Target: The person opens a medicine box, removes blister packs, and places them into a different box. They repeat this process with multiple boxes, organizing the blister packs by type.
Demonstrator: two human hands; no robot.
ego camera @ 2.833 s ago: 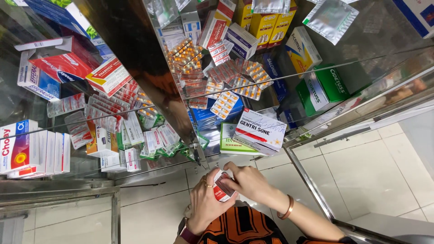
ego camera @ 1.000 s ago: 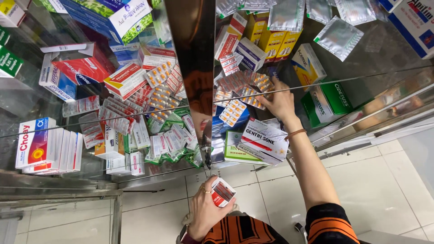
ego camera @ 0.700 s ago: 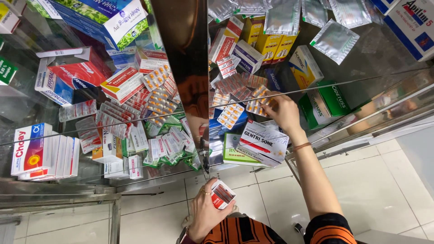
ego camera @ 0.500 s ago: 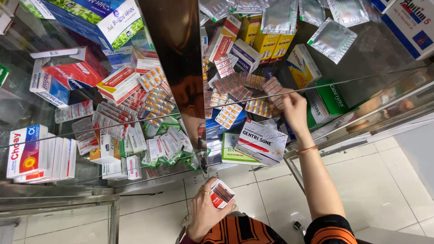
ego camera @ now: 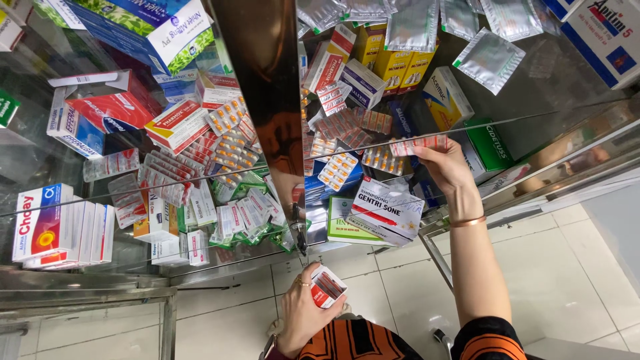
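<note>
Glass pharmacy shelves (ego camera: 400, 143) crowd the view. Right hand (ego camera: 448, 167) pinches a pink blister strip (ego camera: 419, 143), long axis nine-to-three, at its twelve o'clock; left hand (ego camera: 301, 313) grips a red-and-white box (ego camera: 327, 287).

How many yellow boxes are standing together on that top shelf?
3. The yellow boxes stand side by side on the upper right shelf: one, the next and the last, under the silver sachets. More may be hidden behind.

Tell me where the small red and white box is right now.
In the head view, the small red and white box sits low at centre, held in the left hand over the tiled floor, just below the glass cabinet's shelves.
</note>
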